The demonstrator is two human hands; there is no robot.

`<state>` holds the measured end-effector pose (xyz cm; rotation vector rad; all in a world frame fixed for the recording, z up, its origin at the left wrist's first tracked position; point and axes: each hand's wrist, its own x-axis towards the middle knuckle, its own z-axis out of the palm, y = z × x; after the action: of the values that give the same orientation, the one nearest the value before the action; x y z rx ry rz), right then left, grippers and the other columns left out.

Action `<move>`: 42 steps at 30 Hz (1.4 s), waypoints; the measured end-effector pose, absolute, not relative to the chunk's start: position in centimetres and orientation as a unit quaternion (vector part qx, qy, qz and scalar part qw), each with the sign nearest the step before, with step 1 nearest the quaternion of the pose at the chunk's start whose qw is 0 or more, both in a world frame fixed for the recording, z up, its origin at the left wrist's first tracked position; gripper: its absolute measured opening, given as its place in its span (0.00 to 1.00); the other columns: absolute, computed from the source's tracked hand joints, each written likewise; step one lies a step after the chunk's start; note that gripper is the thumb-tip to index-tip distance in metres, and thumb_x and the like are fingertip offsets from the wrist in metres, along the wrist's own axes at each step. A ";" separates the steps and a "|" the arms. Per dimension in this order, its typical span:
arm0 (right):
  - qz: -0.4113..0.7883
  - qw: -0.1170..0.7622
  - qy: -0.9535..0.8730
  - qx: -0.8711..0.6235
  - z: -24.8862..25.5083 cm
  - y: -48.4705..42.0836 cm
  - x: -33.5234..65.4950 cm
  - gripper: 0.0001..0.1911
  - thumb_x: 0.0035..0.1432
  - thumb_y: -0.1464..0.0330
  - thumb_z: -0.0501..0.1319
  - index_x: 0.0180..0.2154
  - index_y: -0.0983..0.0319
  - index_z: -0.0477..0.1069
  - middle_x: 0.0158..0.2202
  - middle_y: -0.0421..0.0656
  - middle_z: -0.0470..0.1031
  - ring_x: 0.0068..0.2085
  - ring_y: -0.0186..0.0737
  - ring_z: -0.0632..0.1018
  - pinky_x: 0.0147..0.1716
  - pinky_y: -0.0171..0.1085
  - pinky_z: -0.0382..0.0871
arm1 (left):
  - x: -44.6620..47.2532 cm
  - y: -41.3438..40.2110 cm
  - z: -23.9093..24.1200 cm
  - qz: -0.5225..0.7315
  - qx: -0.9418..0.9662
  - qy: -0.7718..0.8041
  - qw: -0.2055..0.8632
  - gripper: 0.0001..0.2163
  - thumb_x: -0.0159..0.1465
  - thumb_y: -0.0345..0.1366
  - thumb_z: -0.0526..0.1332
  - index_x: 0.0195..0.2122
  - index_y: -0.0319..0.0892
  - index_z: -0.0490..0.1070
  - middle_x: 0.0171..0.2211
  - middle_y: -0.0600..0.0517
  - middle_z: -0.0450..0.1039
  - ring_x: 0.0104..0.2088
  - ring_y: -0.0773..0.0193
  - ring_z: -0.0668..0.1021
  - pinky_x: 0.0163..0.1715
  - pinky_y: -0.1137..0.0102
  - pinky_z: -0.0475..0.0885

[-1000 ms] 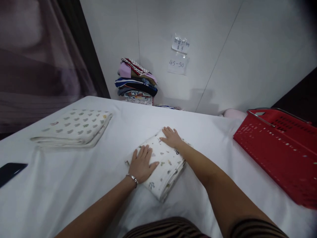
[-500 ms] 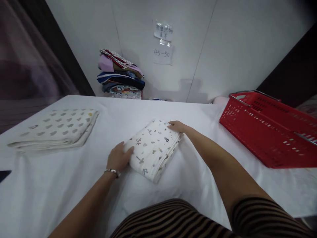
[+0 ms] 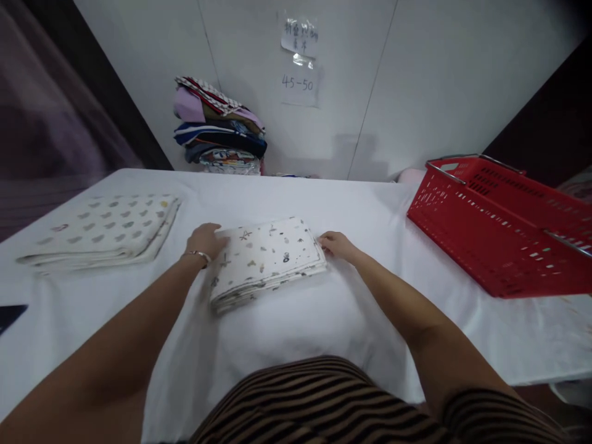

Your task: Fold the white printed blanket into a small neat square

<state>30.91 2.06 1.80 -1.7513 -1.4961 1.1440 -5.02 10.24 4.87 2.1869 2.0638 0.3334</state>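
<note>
A folded white cloth with small printed figures (image 3: 266,259) lies in the middle of the white-covered table (image 3: 324,308). My left hand (image 3: 206,240), a bracelet on its wrist, grips the cloth's left edge with curled fingers. On the opposite side, my right hand (image 3: 337,245) holds the right edge, its fingers tucked at the cloth's side. A second folded cloth with a heart-like print (image 3: 102,231) rests at the table's left.
A red plastic basket (image 3: 499,228) with metal handles stands at the right. A stack of coloured folded clothes (image 3: 217,129) sits against the white wall behind the table, below paper notes (image 3: 300,61). The corner of a dark phone (image 3: 9,314) shows at the left edge.
Both hands went from lying flat on top of the printed cloth to gripping its two sides. The cloth has been turned and shifted a little leftward.
</note>
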 end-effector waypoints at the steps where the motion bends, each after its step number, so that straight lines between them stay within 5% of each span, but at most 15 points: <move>1: 0.422 0.316 -0.537 -0.659 1.5 1.4 31.2 0.12 0.54 0.61 0.57 0.34 0.63 0.70 0.28 0.42 0.75 0.25 0.31 0.72 0.23 0.28 0.65 | -4.4 9.5 4.8 0.125 0.731 0.669 0.044 0.17 0.56 0.39 0.57 0.46 0.38 0.68 0.46 0.45 0.71 0.49 0.53 0.70 0.52 0.60 0.62; 11: 0.469 0.371 -0.482 -0.640 1.0 -4.8 30.7 0.07 0.48 0.65 0.56 0.25 0.62 0.66 0.19 0.36 0.68 0.17 0.28 0.66 0.15 0.28 0.56 | 8.7 -0.4 5.1 0.195 0.860 0.431 0.192 0.11 0.61 0.40 0.55 0.34 0.43 0.75 0.37 0.51 0.75 0.40 0.62 0.73 0.44 0.67 0.66; 24: 0.368 0.406 -0.507 -0.665 0.4 -5.0 28.6 0.11 0.49 0.60 0.57 0.26 0.61 0.67 0.19 0.35 0.68 0.21 0.31 0.67 0.22 0.30 0.60 | 12.6 -0.1 3.4 0.141 0.846 0.486 0.166 0.07 0.59 0.39 0.58 0.31 0.43 0.74 0.33 0.51 0.72 0.37 0.63 0.72 0.33 0.70 0.64; 42: 0.381 0.420 -0.510 -0.647 -0.3 -4.6 28.3 0.08 0.46 0.62 0.58 0.25 0.61 0.67 0.20 0.35 0.67 0.23 0.32 0.66 0.23 0.30 0.58 | 13.5 -1.5 3.0 0.206 0.867 0.441 0.103 0.11 0.63 0.35 0.51 0.30 0.42 0.71 0.32 0.51 0.69 0.36 0.64 0.70 0.35 0.69 0.63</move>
<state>28.31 -4.64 -0.27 -1.6209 -1.2774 0.9545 13.46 -1.48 2.98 2.5583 1.3020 0.6080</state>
